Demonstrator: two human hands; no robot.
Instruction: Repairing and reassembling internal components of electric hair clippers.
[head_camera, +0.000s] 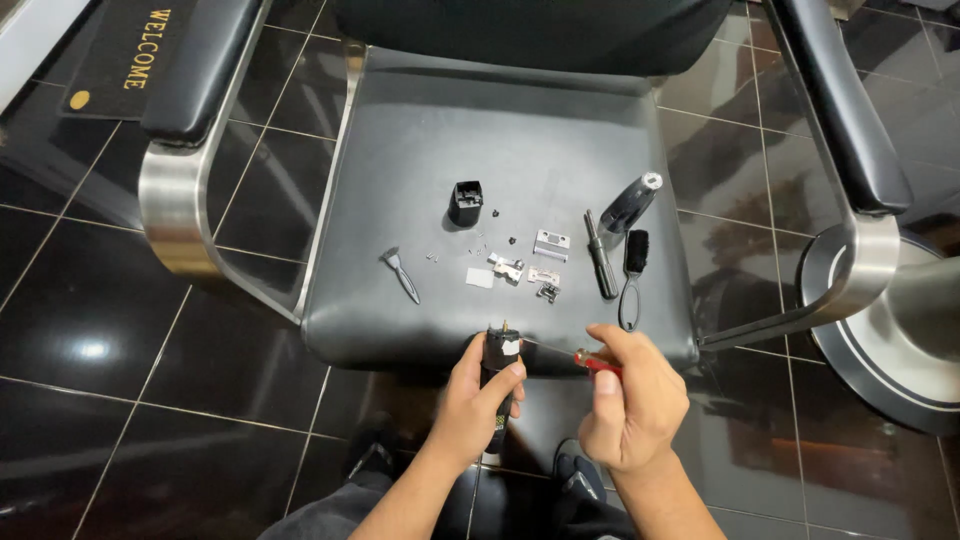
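Observation:
My left hand (470, 400) grips a black clipper body (500, 375) upright, its open top end showing a small brass post. My right hand (630, 400) holds a red-handled screwdriver (597, 362), whose thin shaft points left at the top of the clipper body. Both hands hover over the front edge of a black leather chair seat (400, 150).
On the seat lie a black plastic cap (465, 202), small metal blade parts (550, 245), tiny screws (480, 245), a grey lever piece (402, 273), a black screwdriver (600, 265), a cleaning brush (633, 275) and a black cylinder part (630, 203). Chrome armrests flank the seat; dark tiles and a doormat lie around.

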